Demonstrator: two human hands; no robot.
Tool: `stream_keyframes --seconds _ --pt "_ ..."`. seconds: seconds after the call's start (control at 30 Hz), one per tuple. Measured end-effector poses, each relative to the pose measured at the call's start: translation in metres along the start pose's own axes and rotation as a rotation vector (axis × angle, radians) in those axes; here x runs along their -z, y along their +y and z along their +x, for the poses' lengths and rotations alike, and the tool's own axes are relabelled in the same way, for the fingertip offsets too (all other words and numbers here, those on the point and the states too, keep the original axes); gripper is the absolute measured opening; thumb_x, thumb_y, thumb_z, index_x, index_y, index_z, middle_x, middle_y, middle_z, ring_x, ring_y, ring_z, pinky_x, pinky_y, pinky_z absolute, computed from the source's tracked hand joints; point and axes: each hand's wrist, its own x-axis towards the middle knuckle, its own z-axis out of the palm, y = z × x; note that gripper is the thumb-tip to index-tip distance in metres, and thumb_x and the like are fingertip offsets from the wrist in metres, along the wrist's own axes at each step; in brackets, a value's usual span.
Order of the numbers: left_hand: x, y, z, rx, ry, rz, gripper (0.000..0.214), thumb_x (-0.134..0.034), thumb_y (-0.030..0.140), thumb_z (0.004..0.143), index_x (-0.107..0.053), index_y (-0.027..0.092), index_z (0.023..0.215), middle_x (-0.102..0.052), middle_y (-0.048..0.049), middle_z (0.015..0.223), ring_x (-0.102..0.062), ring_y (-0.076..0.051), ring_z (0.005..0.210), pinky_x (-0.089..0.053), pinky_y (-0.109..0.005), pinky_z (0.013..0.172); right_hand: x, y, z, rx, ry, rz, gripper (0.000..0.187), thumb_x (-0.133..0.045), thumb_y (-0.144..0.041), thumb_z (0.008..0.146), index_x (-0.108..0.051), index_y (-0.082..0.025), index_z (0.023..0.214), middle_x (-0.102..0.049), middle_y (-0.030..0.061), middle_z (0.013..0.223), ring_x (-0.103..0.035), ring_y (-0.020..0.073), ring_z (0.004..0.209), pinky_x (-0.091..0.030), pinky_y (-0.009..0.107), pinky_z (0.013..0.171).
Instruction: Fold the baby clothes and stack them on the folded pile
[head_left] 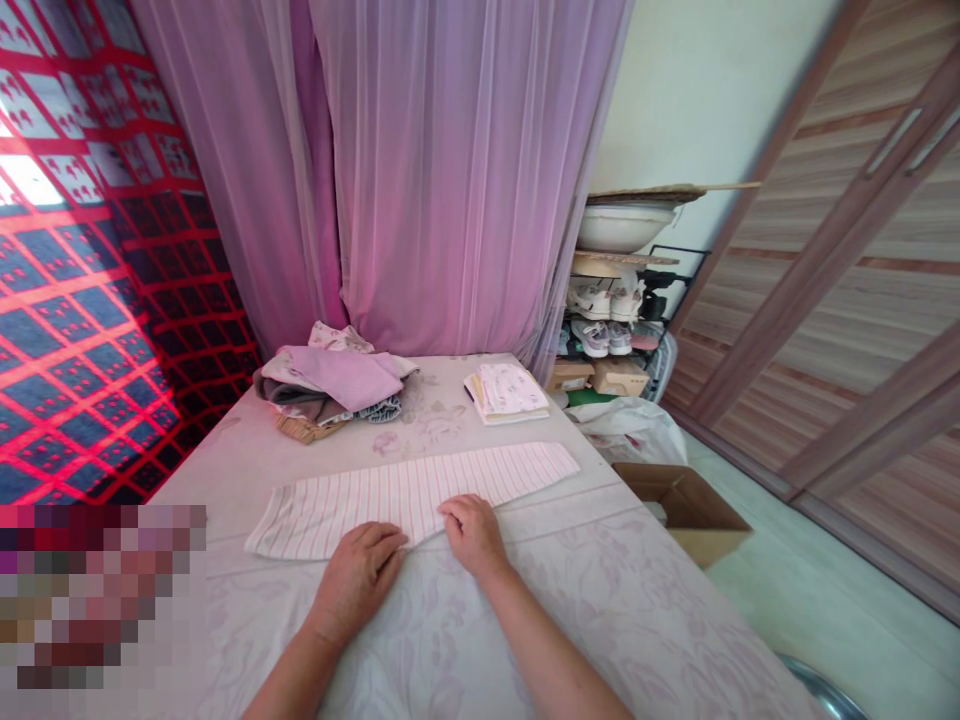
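A pair of white pants with thin pink stripes lies folded lengthwise across the bed, its wider end to the left and its narrower end to the right. My left hand rests at the near edge, its fingers bent and together on the fabric. Close by on the right, my right hand has its fingers curled over the same edge, thumb side inward. Both sets of fingertips are partly hidden, and the edge between them looks slightly drawn up.
Behind the pants, a wicker basket holds a heap of clothes. Folded printed cloths lie at the back right of the bed. An open cardboard box and a shoe rack stand beyond its right edge.
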Motion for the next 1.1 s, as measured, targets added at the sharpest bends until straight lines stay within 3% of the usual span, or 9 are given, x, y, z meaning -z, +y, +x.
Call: stream_keyframes --seconds 0.53,0.8,1.1 --pt "0.004 0.007 0.000 0.102 -0.073 -0.019 0.014 -0.050 0.015 0.083 -0.059 0.020 0.092 -0.068 -0.0046 0.092 -0.063 -0.020 0.089 -0.049 -0.035 0.080 0.005 -0.008 -0.001 -0.021 -0.048 0.029 0.024 -0.054 -0.008 0.075 -0.071 -0.023 0.082 -0.072 0.0015 0.090 -0.060 0.0185 0.090 -0.040 0.031 0.080" --pt "-0.002 -0.001 -0.002 0.068 -0.023 -0.049 0.012 -0.052 0.023 0.087 -0.062 0.020 0.092 -0.070 -0.0055 0.095 -0.064 -0.020 0.091 -0.051 -0.036 0.083 0.009 -0.012 -0.001 -0.045 -0.118 0.035 0.023 -0.058 -0.012 0.075 -0.072 -0.024 0.089 -0.072 0.0015 0.098 -0.059 0.0184 0.097 -0.039 0.032 0.085" --pt "-0.001 0.000 -0.003 0.094 0.017 -0.104 0.023 -0.049 0.026 0.092 -0.071 0.021 0.090 -0.072 -0.0065 0.096 -0.066 -0.019 0.091 -0.053 -0.035 0.083 0.009 -0.008 -0.002 -0.029 -0.104 0.043 0.019 -0.057 -0.016 0.082 -0.072 -0.026 0.086 -0.072 0.0007 0.098 -0.060 0.0168 0.096 -0.039 0.032 0.085"
